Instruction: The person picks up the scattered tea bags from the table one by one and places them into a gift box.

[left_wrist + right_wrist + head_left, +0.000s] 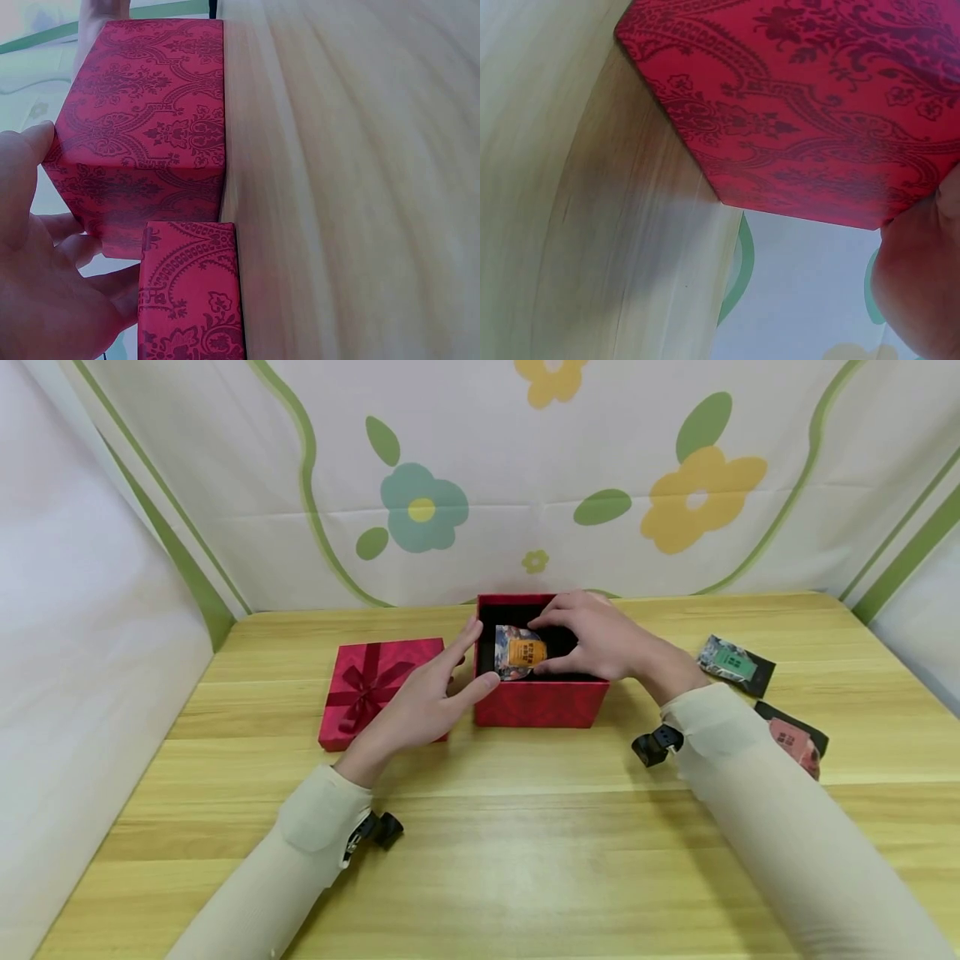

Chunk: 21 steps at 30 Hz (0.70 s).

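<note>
A red patterned gift box (542, 703) with a black inside stands without its lid in the middle of the table. In it shows a small packet (517, 653) with an orange label and a dark floral print. My right hand (600, 631) reaches over the box's right side, thumb and fingertips pinching the packet's right end. On the box's left side rests my left hand (427, 693), fingers fairly straight along the wall and thumb at the front left corner, as the left wrist view also shows. In the right wrist view the patterned box wall (802, 112) hides the packet.
The red lid (356, 693) with a ribbon bow lies left of the box, partly behind my left hand. On the right lie a green-labelled packet (735, 664) and a pink-labelled packet (793, 742), the latter partly covered by my sleeve. A flowered cloth (495, 460) hangs behind the table.
</note>
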Available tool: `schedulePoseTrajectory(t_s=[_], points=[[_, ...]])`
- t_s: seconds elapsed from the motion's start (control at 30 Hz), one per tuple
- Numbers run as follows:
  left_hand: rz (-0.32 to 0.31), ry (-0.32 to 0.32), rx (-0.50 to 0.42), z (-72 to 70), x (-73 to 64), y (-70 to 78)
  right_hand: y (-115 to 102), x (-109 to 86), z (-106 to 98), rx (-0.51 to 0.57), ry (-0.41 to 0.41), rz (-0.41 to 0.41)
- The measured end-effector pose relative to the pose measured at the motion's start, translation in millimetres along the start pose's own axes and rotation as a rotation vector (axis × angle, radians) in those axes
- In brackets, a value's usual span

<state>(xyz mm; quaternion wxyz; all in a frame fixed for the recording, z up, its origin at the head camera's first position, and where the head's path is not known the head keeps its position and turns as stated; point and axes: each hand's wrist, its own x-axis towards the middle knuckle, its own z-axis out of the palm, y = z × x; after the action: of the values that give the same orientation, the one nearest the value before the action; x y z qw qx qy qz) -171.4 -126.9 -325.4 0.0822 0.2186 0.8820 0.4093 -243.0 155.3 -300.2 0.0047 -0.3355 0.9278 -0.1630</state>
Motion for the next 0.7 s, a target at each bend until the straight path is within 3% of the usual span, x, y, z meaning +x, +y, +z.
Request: schedulePoseTrajectory(t_s=[0.47,0.57,0.7], points=[[-0.007,-0.006,-0.008,-0.7,-2.4,0.3,-4.1,-0.4,-1.9,-0.059,-0.043,0.006],[-0.009,-0.008,-0.009,-0.1,-3.9,0.2,-3.3,-2.9,-0.1,-0.002,-0.006,0.002],[-0.010,-0.011,-0.009,0.5,-4.7,1.6,-0.8,-10.1,1.9,0.161,0.100,0.019]])
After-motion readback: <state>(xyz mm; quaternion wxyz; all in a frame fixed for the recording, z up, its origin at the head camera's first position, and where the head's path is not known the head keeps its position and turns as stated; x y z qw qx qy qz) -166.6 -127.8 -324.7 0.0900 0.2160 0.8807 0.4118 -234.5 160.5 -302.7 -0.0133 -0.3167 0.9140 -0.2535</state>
